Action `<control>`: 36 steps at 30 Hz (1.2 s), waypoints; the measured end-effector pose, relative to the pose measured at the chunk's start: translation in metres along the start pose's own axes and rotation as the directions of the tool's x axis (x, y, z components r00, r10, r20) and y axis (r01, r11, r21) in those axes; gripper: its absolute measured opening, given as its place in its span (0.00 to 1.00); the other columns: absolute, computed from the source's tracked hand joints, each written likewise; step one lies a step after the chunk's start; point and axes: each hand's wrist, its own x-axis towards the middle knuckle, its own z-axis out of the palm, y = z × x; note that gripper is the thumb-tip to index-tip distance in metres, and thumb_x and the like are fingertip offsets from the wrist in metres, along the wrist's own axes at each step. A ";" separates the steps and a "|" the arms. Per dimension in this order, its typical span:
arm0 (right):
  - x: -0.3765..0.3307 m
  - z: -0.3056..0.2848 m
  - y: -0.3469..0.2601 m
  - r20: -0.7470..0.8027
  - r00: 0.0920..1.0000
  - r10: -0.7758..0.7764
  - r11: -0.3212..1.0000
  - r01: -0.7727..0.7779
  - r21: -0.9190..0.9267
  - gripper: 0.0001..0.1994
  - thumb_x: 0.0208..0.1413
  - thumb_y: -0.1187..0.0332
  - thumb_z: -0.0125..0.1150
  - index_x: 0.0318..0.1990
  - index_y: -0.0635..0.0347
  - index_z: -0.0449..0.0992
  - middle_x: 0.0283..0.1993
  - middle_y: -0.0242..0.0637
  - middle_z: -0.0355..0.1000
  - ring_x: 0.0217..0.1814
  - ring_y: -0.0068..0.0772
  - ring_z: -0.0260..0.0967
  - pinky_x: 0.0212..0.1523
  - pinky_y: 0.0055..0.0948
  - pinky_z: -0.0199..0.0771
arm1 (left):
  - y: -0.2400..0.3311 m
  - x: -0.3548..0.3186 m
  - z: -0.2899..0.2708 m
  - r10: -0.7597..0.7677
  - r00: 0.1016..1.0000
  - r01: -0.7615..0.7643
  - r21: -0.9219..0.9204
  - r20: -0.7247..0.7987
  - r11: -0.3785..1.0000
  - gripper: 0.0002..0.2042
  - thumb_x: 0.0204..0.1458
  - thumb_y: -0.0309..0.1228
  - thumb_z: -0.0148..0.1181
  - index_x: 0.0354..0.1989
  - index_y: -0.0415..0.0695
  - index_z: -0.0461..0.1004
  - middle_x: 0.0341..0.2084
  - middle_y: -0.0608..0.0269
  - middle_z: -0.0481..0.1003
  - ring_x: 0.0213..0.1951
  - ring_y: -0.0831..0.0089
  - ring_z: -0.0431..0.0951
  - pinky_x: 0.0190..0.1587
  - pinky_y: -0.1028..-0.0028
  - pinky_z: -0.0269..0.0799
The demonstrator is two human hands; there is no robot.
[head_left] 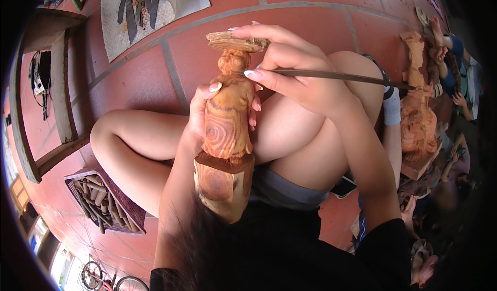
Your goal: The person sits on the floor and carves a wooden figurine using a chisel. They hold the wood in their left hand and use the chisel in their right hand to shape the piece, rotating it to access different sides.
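A carved wooden figurine [228, 112] with a wide rough brim on its head leans over my lap, its block base [216, 185] toward me. My left hand [199, 112] is wrapped round its body, thumb on the near side and fingertips showing at the right. In my right hand [305, 68] a long thin dark file [341, 75] is pinched between thumb and fingers. Its working end is at the figurine's neck, mostly hidden by my fingertips. My right index finger rests against the brim [235, 41].
A pale mat [114, 37] with several flat dark files lies on the tiled floor. A purple basket [137, 226] of handled tools stands by my left knee, near a wooden stool frame [64, 89]. At right are a larger carved figure [417, 123] and other people.
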 end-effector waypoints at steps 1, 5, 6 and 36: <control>0.000 0.001 -0.001 0.018 1.000 -0.003 0.999 0.004 -0.050 0.11 0.56 0.76 0.62 0.23 0.63 0.68 0.57 0.51 0.70 0.56 0.41 0.71 0.66 0.44 0.63 | 0.000 0.000 0.000 0.003 1.000 -0.003 -0.015 -0.024 1.000 0.38 0.42 0.57 0.54 0.52 0.34 0.68 0.33 0.47 0.75 0.29 0.58 0.77 0.31 0.63 0.76; 0.004 0.001 0.000 0.011 0.999 -0.032 0.989 0.033 -0.145 0.12 0.56 0.76 0.61 0.23 0.64 0.67 0.58 0.51 0.70 0.56 0.38 0.71 0.60 0.36 0.67 | 0.002 0.000 0.002 -0.013 1.000 0.012 -0.040 -0.029 0.999 0.37 0.42 0.56 0.55 0.52 0.34 0.68 0.33 0.46 0.75 0.29 0.57 0.77 0.31 0.63 0.76; 0.004 -0.001 0.004 -0.024 0.999 -0.044 0.991 0.041 -0.128 0.12 0.56 0.75 0.61 0.23 0.64 0.67 0.58 0.51 0.70 0.56 0.37 0.72 0.58 0.34 0.68 | 0.002 0.000 0.003 -0.019 1.000 0.019 -0.043 -0.022 0.999 0.37 0.42 0.55 0.55 0.52 0.34 0.67 0.33 0.46 0.75 0.29 0.56 0.77 0.31 0.63 0.76; -0.003 -0.007 0.001 -0.090 0.995 -0.031 0.991 0.042 0.127 0.11 0.60 0.75 0.58 0.25 0.65 0.67 0.58 0.58 0.70 0.53 0.37 0.72 0.48 0.29 0.70 | 0.003 -0.007 0.025 0.067 0.996 -0.059 0.156 -0.051 0.986 0.32 0.45 0.49 0.58 0.51 0.33 0.68 0.33 0.44 0.75 0.29 0.57 0.78 0.32 0.65 0.77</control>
